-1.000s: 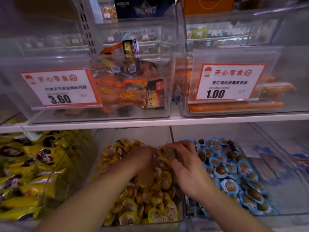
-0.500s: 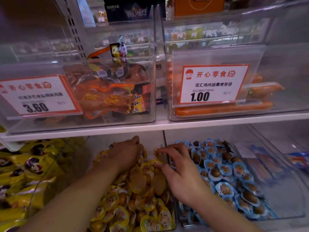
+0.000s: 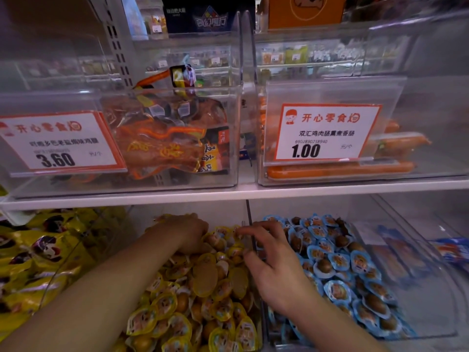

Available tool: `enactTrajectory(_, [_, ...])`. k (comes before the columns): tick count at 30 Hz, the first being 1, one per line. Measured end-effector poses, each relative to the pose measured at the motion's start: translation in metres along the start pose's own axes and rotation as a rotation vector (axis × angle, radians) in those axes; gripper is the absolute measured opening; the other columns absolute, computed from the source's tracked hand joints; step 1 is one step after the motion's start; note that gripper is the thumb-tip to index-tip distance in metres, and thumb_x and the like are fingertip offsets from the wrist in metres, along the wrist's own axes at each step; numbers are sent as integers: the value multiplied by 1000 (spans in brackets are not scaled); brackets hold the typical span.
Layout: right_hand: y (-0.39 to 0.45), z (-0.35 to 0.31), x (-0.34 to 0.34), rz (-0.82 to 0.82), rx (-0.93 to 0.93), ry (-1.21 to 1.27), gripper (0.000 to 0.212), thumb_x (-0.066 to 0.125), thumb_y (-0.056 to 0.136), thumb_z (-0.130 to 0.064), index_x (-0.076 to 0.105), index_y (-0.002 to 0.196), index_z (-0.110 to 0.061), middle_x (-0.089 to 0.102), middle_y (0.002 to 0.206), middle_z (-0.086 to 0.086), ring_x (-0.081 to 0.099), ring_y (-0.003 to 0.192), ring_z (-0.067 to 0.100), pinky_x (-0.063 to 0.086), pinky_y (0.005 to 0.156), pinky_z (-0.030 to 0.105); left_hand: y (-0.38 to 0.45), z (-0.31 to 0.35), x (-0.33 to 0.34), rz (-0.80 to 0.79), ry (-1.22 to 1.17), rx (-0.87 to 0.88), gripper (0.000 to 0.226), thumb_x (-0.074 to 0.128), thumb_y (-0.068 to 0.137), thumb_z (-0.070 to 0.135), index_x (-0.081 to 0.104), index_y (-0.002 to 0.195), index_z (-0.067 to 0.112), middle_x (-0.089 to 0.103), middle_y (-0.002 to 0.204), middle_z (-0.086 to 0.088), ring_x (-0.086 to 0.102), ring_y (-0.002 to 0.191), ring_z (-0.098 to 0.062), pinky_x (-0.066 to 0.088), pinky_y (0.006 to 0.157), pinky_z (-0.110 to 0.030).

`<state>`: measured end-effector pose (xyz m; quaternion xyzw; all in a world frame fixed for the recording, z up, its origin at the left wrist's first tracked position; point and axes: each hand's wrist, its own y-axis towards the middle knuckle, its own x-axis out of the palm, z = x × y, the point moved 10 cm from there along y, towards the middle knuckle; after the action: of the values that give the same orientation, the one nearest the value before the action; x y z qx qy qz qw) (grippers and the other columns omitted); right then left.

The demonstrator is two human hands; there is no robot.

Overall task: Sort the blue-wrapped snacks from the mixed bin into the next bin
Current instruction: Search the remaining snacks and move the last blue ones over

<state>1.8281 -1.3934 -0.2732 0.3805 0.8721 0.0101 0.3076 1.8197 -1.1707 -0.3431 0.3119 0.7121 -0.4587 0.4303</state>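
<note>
Left hand [image 3: 189,231] has dug deeper into yellow bin [image 3: 203,288], grip hidden; right hand [image 3: 275,265] fingers curled, empty, still searching for blue snacks [image 3: 337,262].

Both forearms are bare to the frame edge, and the hands [image 3: 276,265] wear no gloves, rings or watch.

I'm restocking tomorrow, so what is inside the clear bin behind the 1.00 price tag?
Long orange sausages lie flat inside the clear bin, one along the bottom and more stacked to the right. The 1.00 price tag covers the middle, so how many lie behind it cannot be seen.
</note>
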Motion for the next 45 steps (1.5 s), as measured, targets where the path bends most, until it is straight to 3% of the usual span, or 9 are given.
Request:
enactTrajectory(6, [1, 0, 0, 15, 13, 6, 39, 50, 88, -33, 62, 125, -34, 38, 124, -17, 49, 116, 2, 45, 103, 30, -2, 14, 14, -24, -426, 146, 13, 63, 80, 54, 52, 87, 57, 62, 110, 19, 60, 101, -8, 51, 89, -28])
enactTrajectory(11, [2, 0, 1, 25, 21, 24, 44, 47, 82, -36, 62, 124, -36, 39, 124, -20, 48, 117, -1, 42, 102, 21, 0, 24, 5, -94, -631, 89, 52, 53, 76, 73, 63, 107, 33, 68, 108, 4, 67, 95, -18, 55, 89, -37])
enactTrajectory(15, [3, 1, 1, 22, 32, 31, 46, 46, 80, -41, 61, 124, -37, 39, 124, -22, 47, 116, -6, 41, 101, 17, 4, 57, -14, -117, -325, 129, 67, 68, 71, 72, 61, 116, 22, 64, 119, -2, 63, 103, -23, 52, 92, -37])
enactTrajectory(23, [3, 4, 2, -1, 27, 29, 43, 46, 80, -40, 61, 121, -42, 39, 124, -23, 44, 117, -10, 39, 103, 16, -4, 81, -22, -293, -299, 270, 62, 75, 84, 11, 50, 140, 21, 55, 136, -8, 58, 119, -29, 51, 100, -44])
enactTrajectory(29, [3, 5, 2, -1, 19, 55, 39, 47, 82, -38, 60, 118, -48, 37, 121, -29, 45, 116, -10, 39, 100, 16, -8, 84, -1, -377, -265, 247, 54, 77, 82, 13, 58, 132, 13, 65, 117, -12, 64, 97, -27, 55, 86, -38])
enactTrajectory(35, [3, 1, 1, 9, 3, 48, 39, 48, 83, -38, 61, 119, -43, 39, 123, -24, 46, 116, -9, 41, 102, 16, 11, 81, -6, -93, -1, 196, 55, 71, 79, 44, 56, 128, 26, 65, 118, -7, 61, 92, -25, 46, 74, -32])
enactTrajectory(38, [2, 2, 1, 9, 15, 40, 43, 47, 83, -39, 61, 124, -40, 39, 124, -23, 46, 115, -8, 41, 100, 14, 12, 50, -21, 157, -227, 161, 38, 66, 69, 54, 55, 104, 44, 64, 117, 7, 60, 100, -20, 42, 73, -32])
enactTrajectory(41, [2, 0, 1, 14, 17, 37, 42, 47, 83, -38, 61, 122, -41, 39, 124, -23, 47, 114, -8, 38, 95, 7, 6, 1, -22, 277, -596, 88, 18, 74, 74, 44, 59, 82, 38, 67, 102, 9, 64, 96, -18, 51, 78, -35])
enactTrajectory(45, [2, -3, 0, 8, 21, 15, 43, 48, 82, -37, 62, 123, -36, 40, 124, -21, 46, 115, -6, 38, 97, 10, -25, -25, -29, 338, -1029, 137, 13, 80, 81, 17, 73, 84, 27, 73, 87, 7, 69, 87, -8, 57, 75, -26])
